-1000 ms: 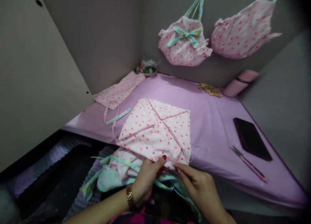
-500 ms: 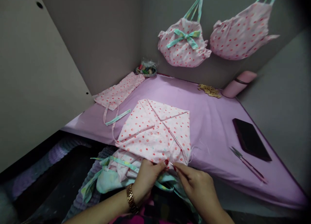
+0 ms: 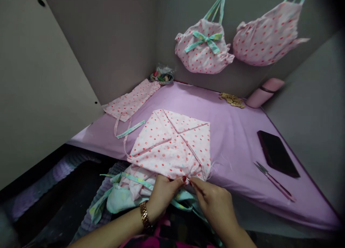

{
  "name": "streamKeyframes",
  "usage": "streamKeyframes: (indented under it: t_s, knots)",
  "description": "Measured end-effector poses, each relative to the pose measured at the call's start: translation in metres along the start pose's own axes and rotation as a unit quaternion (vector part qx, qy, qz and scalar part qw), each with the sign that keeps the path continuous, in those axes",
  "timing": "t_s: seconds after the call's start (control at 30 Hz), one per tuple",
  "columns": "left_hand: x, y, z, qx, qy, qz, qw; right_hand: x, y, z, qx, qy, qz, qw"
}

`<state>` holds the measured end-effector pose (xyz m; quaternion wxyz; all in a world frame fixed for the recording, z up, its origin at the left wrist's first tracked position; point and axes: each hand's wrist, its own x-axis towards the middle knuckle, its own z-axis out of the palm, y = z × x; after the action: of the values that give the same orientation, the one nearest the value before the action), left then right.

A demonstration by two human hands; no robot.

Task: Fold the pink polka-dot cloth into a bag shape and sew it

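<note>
Pink dotted fabric (image 3: 172, 147) lies folded over the near edge of the table, its lower part hanging toward my lap with mint green cloth (image 3: 121, 199). My left hand (image 3: 164, 192), with a gold watch at the wrist, pinches the fabric's near edge between thumb and fingers. Close beside its thumb, my right hand (image 3: 212, 197) pinches a thin needle (image 3: 188, 179) at that same edge. The needle's tip is hidden at the cloth.
Purple cloth covers the table (image 3: 229, 140). Snips (image 3: 275, 181) and a black case (image 3: 277, 153) lie right. Behind are a pink bottle (image 3: 265, 93), a tan pile (image 3: 232, 100), a basket (image 3: 165, 78) and pink fabric (image 3: 132, 99). Two dotted bags (image 3: 203, 52) (image 3: 266, 36) hang above.
My right hand has moved slightly left, closer to my left thumb, and less of the needle shows. The left hand and the fabric are nearly unchanged.
</note>
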<state>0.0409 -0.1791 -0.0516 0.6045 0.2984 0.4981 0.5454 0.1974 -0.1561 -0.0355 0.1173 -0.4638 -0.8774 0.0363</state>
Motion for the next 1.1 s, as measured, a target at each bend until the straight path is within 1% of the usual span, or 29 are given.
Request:
streamKeyframes:
  t_s: [0.13, 0.3, 0.43, 0.57, 0.67, 0.77, 0.87, 1.1]
  knots:
    - [0.0, 0.0, 0.001, 0.012, -0.002, 0.009, 1.0, 0.004, -0.001, 0.0, 0.068, -0.009, 0.034, 0.997]
    - [-0.001, -0.002, 0.005, 0.007, 0.036, -0.043, 0.998, 0.006, -0.001, -0.003, 0.194, -0.015, 0.07, 0.978]
    - [0.0, -0.003, 0.005, -0.002, 0.039, -0.071, 0.997, 0.004, 0.003, -0.004, 0.298, -0.024, 0.093, 0.95]
    - [0.0, -0.004, 0.003, -0.018, 0.012, -0.091, 0.996, 0.006, 0.008, -0.006, 0.368, -0.057, 0.114, 0.921]
    - [-0.002, 0.002, 0.004, -0.02, -0.006, -0.109, 0.994, 0.009, 0.01, -0.007, 0.42, -0.088, 0.112, 0.896]
    - [-0.004, 0.009, 0.005, -0.036, -0.019, -0.126, 0.991, 0.011, 0.013, -0.009, 0.476, -0.114, 0.12, 0.864]
    - [-0.003, 0.01, 0.004, -0.051, -0.029, -0.141, 0.988, 0.011, 0.016, -0.008, 0.511, -0.125, 0.131, 0.84]
    - [0.003, 0.001, -0.001, -0.1, -0.04, -0.157, 0.982, 0.012, 0.02, -0.004, 0.576, -0.151, 0.145, 0.79]
